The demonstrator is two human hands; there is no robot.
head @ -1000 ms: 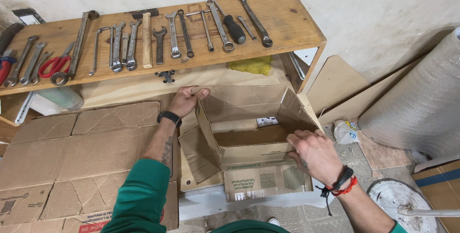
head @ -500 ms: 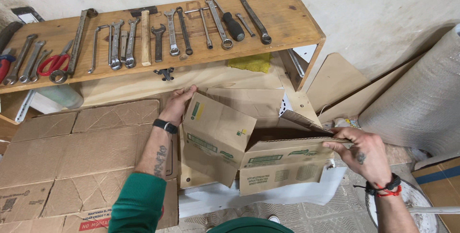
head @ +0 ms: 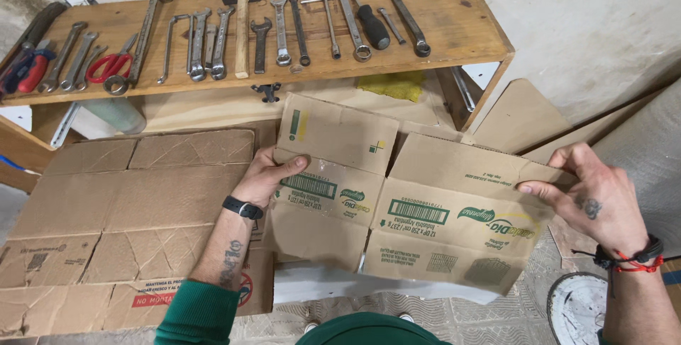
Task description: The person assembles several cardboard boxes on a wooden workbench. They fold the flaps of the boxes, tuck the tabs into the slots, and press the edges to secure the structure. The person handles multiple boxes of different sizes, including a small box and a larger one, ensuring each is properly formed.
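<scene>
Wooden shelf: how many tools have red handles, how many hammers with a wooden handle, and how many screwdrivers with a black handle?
Red-handled hand tools: 2
Wooden-handled hammer: 1
Black-handled screwdriver: 1
Total: 4

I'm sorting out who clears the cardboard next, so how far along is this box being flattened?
Mostly done: the cardboard box is folded nearly flat, its panels side by side and flaps spread. In hand: the left hand pinches its left edge, and the right hand pinches its right edge, holding it off the floor. Left: it has not joined the flattened cardboard lying on the floor to the left.
</scene>
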